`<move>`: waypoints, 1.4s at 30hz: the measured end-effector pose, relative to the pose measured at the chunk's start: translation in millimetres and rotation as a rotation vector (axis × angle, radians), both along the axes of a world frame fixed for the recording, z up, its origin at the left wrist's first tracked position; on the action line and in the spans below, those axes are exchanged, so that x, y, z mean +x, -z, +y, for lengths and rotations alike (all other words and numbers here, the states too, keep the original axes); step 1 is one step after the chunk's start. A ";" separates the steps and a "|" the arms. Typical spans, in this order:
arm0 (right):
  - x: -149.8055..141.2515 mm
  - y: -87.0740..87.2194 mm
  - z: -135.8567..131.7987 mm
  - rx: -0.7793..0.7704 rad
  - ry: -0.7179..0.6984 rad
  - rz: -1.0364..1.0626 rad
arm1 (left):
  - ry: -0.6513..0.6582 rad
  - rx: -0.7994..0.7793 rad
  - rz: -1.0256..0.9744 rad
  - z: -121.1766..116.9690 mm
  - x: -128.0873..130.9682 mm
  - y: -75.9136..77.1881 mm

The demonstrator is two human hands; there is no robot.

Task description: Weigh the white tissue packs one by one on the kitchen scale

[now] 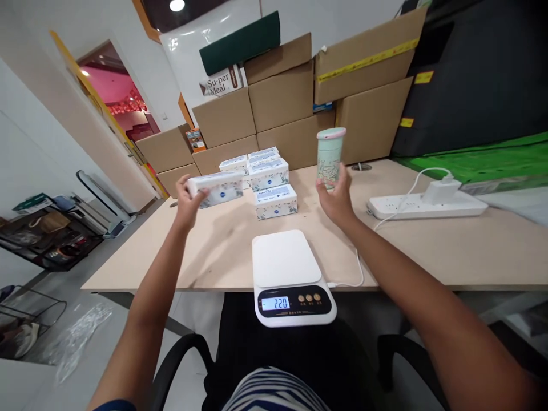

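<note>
My left hand [188,197] is closed on one end of a white tissue pack [220,188] with a floral print, held up above the left part of the table. My right hand [337,197] grips the lower part of a mint-green tumbler [330,153] with a pink-rimmed lid, which is upright. Between my arms, at the table's front edge, lies a white digital kitchen scale [286,260]; its plate is bare and its lit display [275,303] seems to read 220. Behind the scale sits another tissue pack [276,202], with several stacked packs [269,173] farther back.
Cardboard boxes [280,97] are piled along the table's back. A white power strip [428,204] lies at the right, with a plugged-in charger and a white cable [359,268] running to the scale. Chair armrests [184,348] flank my lap.
</note>
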State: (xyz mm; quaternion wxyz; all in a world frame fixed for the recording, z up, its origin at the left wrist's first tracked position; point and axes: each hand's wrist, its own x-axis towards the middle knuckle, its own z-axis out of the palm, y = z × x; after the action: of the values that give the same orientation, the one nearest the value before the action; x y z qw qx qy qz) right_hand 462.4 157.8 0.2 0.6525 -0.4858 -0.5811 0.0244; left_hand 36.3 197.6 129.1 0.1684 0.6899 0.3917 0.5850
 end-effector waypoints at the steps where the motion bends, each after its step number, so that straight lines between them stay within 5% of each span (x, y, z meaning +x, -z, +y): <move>1: -9.9 -2.0 -2.8 -0.037 -0.021 0.042 | 0.072 -0.003 -0.054 2.0 21.1 4.6; 6: -44.5 -3.4 -13.7 -0.245 -0.335 0.223 | 0.274 -0.094 -0.043 19.6 124.2 28.0; 9: -42.8 2.3 -13.3 -0.321 -0.355 0.226 | 0.277 -0.143 0.113 27.1 149.2 43.0; 17: -46.2 1.1 -13.3 -0.406 -0.312 0.196 | 0.141 -0.125 0.610 32.9 115.1 63.4; 27: -53.4 9.8 -30.2 -0.393 -0.166 0.063 | 0.310 -0.248 0.337 24.2 117.3 120.3; 38: -40.1 12.9 -34.4 -0.454 -0.054 -0.086 | 0.338 -0.224 0.348 30.1 119.1 125.0; 42: -45.2 -1.0 -33.6 -0.481 -0.205 0.031 | 0.373 -0.196 0.347 31.9 123.2 123.8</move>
State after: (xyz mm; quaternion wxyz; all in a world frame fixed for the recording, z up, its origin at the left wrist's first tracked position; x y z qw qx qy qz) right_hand 417.2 124.2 1.2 0.5212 -0.5653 -0.5946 0.2352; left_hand 159.5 229.5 5.3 0.2694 0.8206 0.3354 0.3761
